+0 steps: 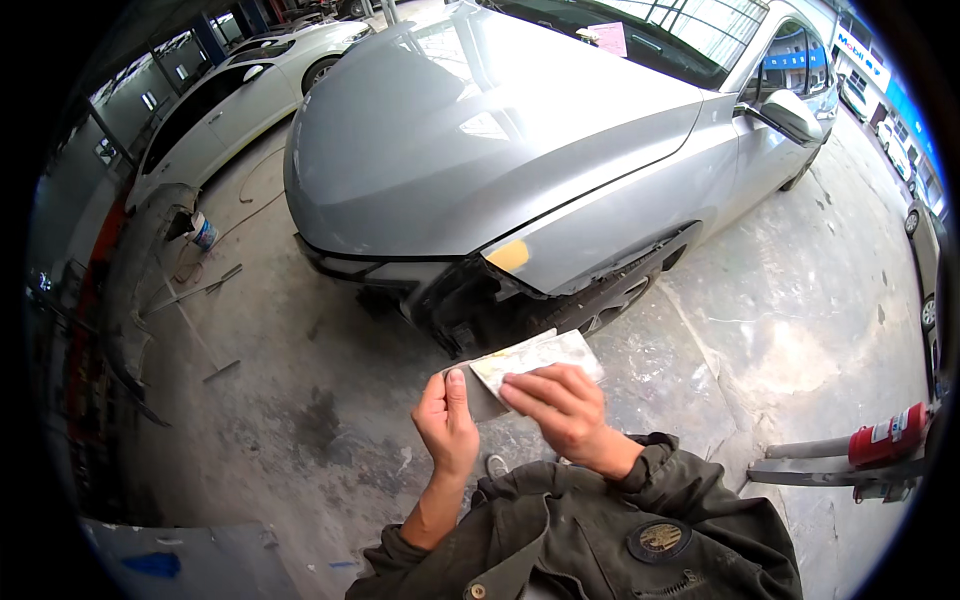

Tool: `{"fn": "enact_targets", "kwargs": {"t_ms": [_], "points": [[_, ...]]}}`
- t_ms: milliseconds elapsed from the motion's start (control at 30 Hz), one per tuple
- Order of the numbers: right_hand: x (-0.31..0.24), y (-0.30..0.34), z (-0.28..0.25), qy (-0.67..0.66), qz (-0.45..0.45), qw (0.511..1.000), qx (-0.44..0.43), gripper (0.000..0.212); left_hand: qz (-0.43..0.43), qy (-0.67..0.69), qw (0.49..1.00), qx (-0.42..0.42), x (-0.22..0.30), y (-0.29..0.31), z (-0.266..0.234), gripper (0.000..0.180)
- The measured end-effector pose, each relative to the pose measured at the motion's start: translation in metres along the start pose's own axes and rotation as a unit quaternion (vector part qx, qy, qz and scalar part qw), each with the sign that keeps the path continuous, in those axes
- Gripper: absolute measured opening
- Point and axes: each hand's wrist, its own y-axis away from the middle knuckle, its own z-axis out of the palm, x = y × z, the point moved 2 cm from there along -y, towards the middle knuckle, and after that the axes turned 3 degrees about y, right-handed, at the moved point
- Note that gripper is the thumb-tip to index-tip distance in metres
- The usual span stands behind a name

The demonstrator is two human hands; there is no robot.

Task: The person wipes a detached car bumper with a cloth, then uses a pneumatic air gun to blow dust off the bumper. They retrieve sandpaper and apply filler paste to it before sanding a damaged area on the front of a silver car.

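My left hand [448,425] grips the left end of a flat grey sheet [484,397] that looks like sandpaper, its thumb pressed on top. A whitish, dust-covered flat piece [545,356] overlaps this sheet; I cannot tell whether the two are one folded sheet. My right hand [572,412] is closed on the whitish piece, fingers across its face. Beyond both hands stands a silver car [590,140] with its front bumper off. A yellow filler patch [508,256] shows on the fender's front corner, apart from my hands.
At the right, a red cylinder [888,437] lies by grey metal bars [800,462]. A bucket [202,232], a thin metal stand [195,325] and a hose [240,215] are on the floor at left. A grey panel with blue tape [190,562] sits lower left. A white car [235,110] stands behind.
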Motion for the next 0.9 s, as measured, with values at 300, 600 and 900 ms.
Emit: {"fn": "enact_targets", "kwargs": {"t_ms": [300,600,900], "points": [[-0.006,0.005,0.004,-0.017,0.005,1.000,-0.014,0.036,0.012,-0.020,1.000,0.000,0.012,-0.002,0.003,0.025],[0.030,-0.037,-0.039,-0.334,0.239,0.911,-0.032,0.023,0.009,-0.032,0.992,-0.119,0.001,-0.009,-0.002,0.021],[0.051,-0.021,-0.028,-0.242,0.167,0.935,-0.198,0.027,0.010,-0.013,0.998,-0.062,-0.005,-0.011,-0.003,0.022]]}}
